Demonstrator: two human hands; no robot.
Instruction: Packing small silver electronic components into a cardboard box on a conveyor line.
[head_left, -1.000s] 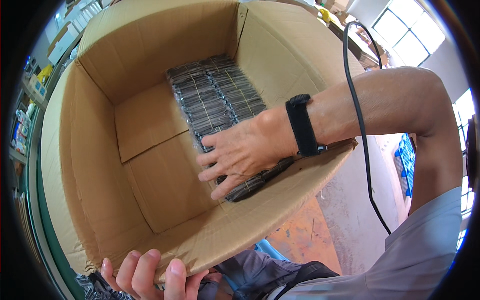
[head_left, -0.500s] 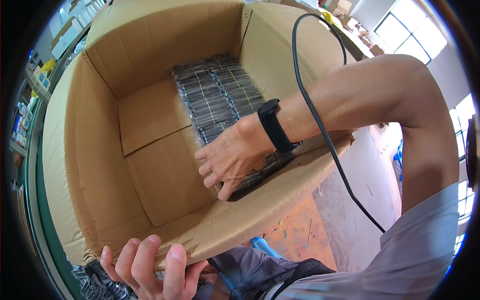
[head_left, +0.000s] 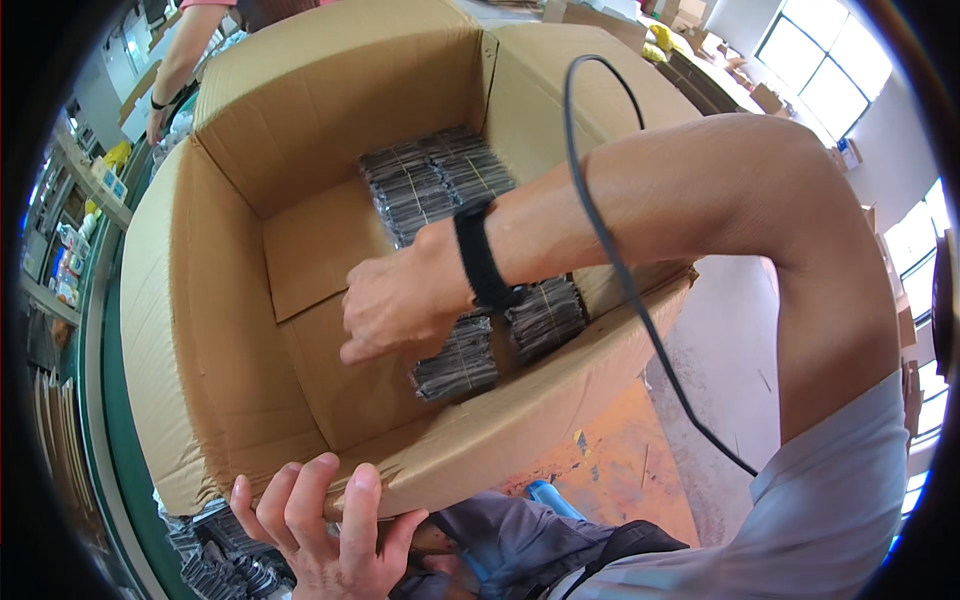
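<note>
A big open cardboard box [head_left: 225,350] tilts in front of me. My left hand [head_left: 325,520] grips its near rim at the lower left, fingers over the edge. My right hand [head_left: 405,300] reaches in from the right, a black band on the wrist. Its fingers are curled down; whatever is under them is hidden. Flat dark-grey bundles [head_left: 455,360] tied with thin bands and partly in clear wrap lie in rows along the box's right side. My right hand and wrist cover the middle of these rows. The left part of the box floor shows bare cardboard.
A black cable [head_left: 660,290] loops across my right forearm. Left of the box runs a green-edged bench [head_left: 110,400], with more dark bundles [head_left: 225,550] below the near corner. At the far left, another person's arm [head_left: 180,60] reaches down. Cartons [head_left: 690,15] stand at the back right.
My right hand has moved left and away from me, off the near end of the bundles. The box sits slightly further right in view. Another person's arm has appeared at the far left.
</note>
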